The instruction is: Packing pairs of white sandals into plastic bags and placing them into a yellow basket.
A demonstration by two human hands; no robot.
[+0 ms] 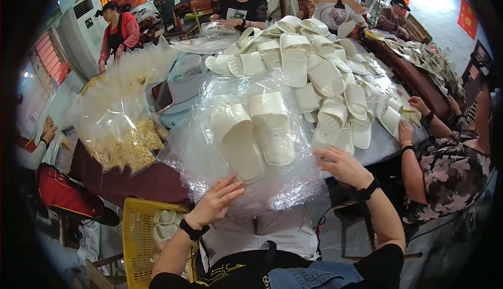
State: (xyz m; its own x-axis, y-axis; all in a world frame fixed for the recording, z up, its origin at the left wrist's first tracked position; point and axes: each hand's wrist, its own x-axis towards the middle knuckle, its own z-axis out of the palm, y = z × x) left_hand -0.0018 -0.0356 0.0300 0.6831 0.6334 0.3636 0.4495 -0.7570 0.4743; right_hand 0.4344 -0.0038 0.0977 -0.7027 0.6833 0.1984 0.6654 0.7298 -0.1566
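Note:
Two white slippers (254, 132) lie side by side on a stack of clear plastic bags (209, 153) at the table's near edge. My left hand (216, 201) rests on the bags' front edge, fingers spread, just below the left slipper. My right hand (343, 166) lies flat on the bags to the right of the pair, fingers apart, close to a slipper in the big pile. Neither hand grips anything. Both wrists wear dark bands.
A large heap of white slippers (314, 63) covers the table's middle and far side. Bags of yellow pieces (126, 142) sit at the left. A yellow crate (141, 236) with slippers stands by my left knee. A person in a floral top (445, 173) works at the right; others sit across.

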